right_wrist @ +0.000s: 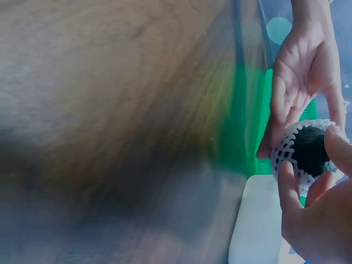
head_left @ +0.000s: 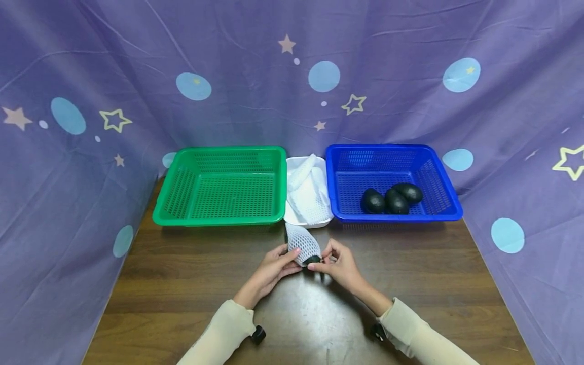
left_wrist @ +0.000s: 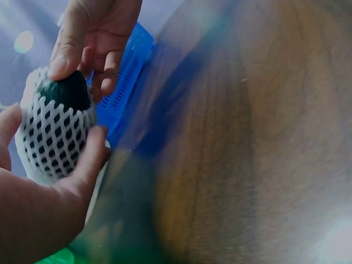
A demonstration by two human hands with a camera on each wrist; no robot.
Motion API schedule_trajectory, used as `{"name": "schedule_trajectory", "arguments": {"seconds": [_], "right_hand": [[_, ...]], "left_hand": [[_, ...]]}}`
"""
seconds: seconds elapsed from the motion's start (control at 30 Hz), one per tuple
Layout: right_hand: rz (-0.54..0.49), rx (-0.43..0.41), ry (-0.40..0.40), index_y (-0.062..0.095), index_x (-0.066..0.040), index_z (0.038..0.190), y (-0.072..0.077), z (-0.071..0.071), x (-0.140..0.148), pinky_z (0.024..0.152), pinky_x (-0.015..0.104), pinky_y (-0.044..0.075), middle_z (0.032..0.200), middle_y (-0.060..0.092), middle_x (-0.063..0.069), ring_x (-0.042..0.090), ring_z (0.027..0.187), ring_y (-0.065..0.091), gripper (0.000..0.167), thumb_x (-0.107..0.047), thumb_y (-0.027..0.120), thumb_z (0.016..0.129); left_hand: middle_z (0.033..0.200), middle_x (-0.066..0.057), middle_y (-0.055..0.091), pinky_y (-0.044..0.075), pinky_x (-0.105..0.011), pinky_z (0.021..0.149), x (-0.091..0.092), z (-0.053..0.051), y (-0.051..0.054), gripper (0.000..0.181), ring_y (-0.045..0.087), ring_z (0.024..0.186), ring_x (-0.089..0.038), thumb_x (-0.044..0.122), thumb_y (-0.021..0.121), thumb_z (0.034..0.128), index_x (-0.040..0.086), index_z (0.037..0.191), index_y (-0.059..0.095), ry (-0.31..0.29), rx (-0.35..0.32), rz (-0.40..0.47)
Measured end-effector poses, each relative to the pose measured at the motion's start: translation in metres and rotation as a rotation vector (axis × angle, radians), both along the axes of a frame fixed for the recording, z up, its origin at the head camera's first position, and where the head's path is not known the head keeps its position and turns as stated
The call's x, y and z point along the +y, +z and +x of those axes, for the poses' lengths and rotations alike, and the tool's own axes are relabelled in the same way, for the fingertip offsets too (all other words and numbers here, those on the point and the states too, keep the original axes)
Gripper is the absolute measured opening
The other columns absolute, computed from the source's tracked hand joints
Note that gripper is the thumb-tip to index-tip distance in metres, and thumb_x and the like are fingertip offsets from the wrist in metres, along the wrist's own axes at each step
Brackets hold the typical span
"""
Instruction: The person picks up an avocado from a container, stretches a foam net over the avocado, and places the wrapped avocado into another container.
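- Main thing: a dark green-black, rounded, smooth-skinned fruit (left_wrist: 65, 93), mostly inside a stretchy white foam-mesh sleeve (head_left: 302, 241).
- Sleeve's pulled snug: diamond holes stretched open w/ dark skin showing thru, rim zigzaggy. Bare fruit end pokes out toward the person, a bit shiny on top.
- Location: btwn both hands, just in front of the white plastic tray (head_left: 292, 221); can't tell if it's touching the brown wood-grain table (head_left: 205, 263).
- L hand (head_left: 275, 266): thumb + fingers wrapped round the sleeved part, gap only as wide as the fruit.
- R hand (head_left: 342, 266): fingers curled in close at the bare end, thumb on the fruit, index at the mesh rim, so basically pinching the sleeve edge there.
- FYI tray's got more white mesh sleeves (head_left: 310, 197); blue perforated plastic basket (head_left: 401, 218) on the R has 3 similar dark fruits (head_left: 396, 202), bunched together.
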State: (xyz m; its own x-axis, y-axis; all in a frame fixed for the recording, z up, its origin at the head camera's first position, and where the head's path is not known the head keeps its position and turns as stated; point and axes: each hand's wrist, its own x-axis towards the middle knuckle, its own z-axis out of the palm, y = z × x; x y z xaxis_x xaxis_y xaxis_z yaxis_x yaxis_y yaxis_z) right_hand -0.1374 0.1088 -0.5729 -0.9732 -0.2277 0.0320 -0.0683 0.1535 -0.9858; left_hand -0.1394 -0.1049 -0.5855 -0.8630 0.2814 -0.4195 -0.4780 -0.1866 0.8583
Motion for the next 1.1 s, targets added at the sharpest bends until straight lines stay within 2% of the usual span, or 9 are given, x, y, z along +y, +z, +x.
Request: {"name": "schedule_trajectory", "arguments": {"seconds": [0.17, 0.3, 0.33, 0.43, 0.57, 0.67, 0.83, 0.93, 1.1], "right_hand": [[0.011, -0.018, 0.010, 0.050, 0.014, 0.079, 0.012, 0.008, 0.001, 0.049, 0.012, 0.031, 0.066, 0.048, 0.002, -0.001, 0.054, 0.041, 0.036, 0.010, 0.085, 0.072], [0.061, 0.019, 0.017, 0.049, 0.012, 0.075, 0.025, 0.016, -0.001, 0.048, 0.012, 0.028, 0.063, 0.046, 0.002, -0.001, 0.053, 0.038, 0.038, 0.010, 0.086, 0.069], [0.075, 0.035, 0.019, 0.048, 0.010, 0.074, 0.026, 0.017, -0.002, 0.047, 0.013, 0.028, 0.062, 0.045, 0.001, -0.001, 0.052, 0.038, 0.039, 0.009, 0.087, 0.068], [0.117, 0.060, 0.009, 0.047, 0.007, 0.071, 0.014, 0.018, -0.003, 0.047, 0.014, 0.028, 0.061, 0.043, -0.002, -0.001, 0.052, 0.037, 0.043, 0.007, 0.089, 0.067], [0.089, 0.091, -0.020, 0.046, 0.004, 0.072, -0.003, 0.013, -0.003, 0.054, 0.015, 0.044, 0.067, 0.049, -0.001, 0.002, 0.064, 0.050, 0.043, 0.007, 0.089, 0.067], [0.033, 0.149, -0.045, 0.050, 0.002, 0.075, -0.002, 0.006, -0.001, 0.068, 0.022, 0.058, 0.075, 0.057, 0.004, 0.005, 0.077, 0.060, 0.039, 0.007, 0.088, 0.067], [0.016, 0.210, -0.060, 0.055, -0.002, 0.077, 0.007, -0.004, 0.000, 0.080, 0.027, 0.061, 0.080, 0.063, 0.008, 0.004, 0.082, 0.061, 0.035, 0.004, 0.089, 0.069], [0.008, 0.197, -0.046, 0.053, 0.000, 0.078, 0.011, -0.006, 0.000, 0.082, 0.025, 0.061, 0.080, 0.060, 0.009, 0.004, 0.082, 0.060, 0.038, 0.005, 0.089, 0.068], [-0.022, 0.170, -0.015, 0.053, 0.003, 0.081, 0.013, -0.006, 0.000, 0.085, 0.025, 0.060, 0.083, 0.058, 0.011, 0.004, 0.086, 0.060, 0.039, 0.003, 0.090, 0.068]], "left_hand": [[0.134, -0.029, 0.062, 0.058, -0.036, 0.096, 0.000, 0.006, -0.001, 0.065, 0.071, 0.104, -0.017, 0.019, 0.063, 0.1020, -0.011, 0.151, 0.034, -0.007, 0.036, 0.024], [0.136, -0.032, 0.059, 0.059, -0.033, 0.093, 0.004, 0.011, 0.002, 0.065, 0.071, 0.104, -0.015, 0.014, 0.066, 0.0995, -0.015, 0.148, 0.035, 0.017, 0.083, 0.003], [0.136, -0.033, 0.059, 0.059, -0.032, 0.092, 0.005, 0.012, 0.003, 0.065, 0.071, 0.104, -0.015, 0.013, 0.067, 0.0987, -0.016, 0.148, 0.036, 0.023, 0.096, -0.006], [0.137, -0.035, 0.057, 0.060, -0.030, 0.090, 0.009, 0.013, 0.005, 0.068, 0.070, 0.106, -0.014, 0.011, 0.070, 0.0959, -0.018, 0.147, 0.035, 0.039, 0.128, -0.030], [0.134, -0.034, 0.059, 0.061, -0.027, 0.085, 0.012, 0.012, 0.007, 0.068, 0.071, 0.101, -0.011, 0.005, 0.072, 0.0937, -0.018, 0.146, 0.036, 0.075, 0.156, -0.036], [0.125, -0.031, 0.067, 0.061, -0.026, 0.080, 0.015, 0.010, 0.008, 0.062, 0.073, 0.092, -0.009, 0.001, 0.070, 0.0936, -0.016, 0.145, 0.040, 0.113, 0.176, -0.012], [0.116, -0.022, 0.073, 0.062, -0.027, 0.079, 0.020, 0.007, 0.010, 0.060, 0.074, 0.087, -0.010, -0.003, 0.069, 0.0929, -0.012, 0.146, 0.043, 0.180, 0.207, 0.035], [0.116, -0.020, 0.073, 0.061, -0.026, 0.081, 0.025, 0.005, 0.013, 0.062, 0.073, 0.091, -0.009, -0.005, 0.070, 0.0911, -0.010, 0.147, 0.044, 0.212, 0.218, 0.038], [0.112, -0.017, 0.074, 0.061, -0.025, 0.080, 0.028, 0.004, 0.016, 0.061, 0.072, 0.092, -0.008, -0.004, 0.072, 0.0898, -0.009, 0.145, 0.047, 0.231, 0.228, 0.022]]}}
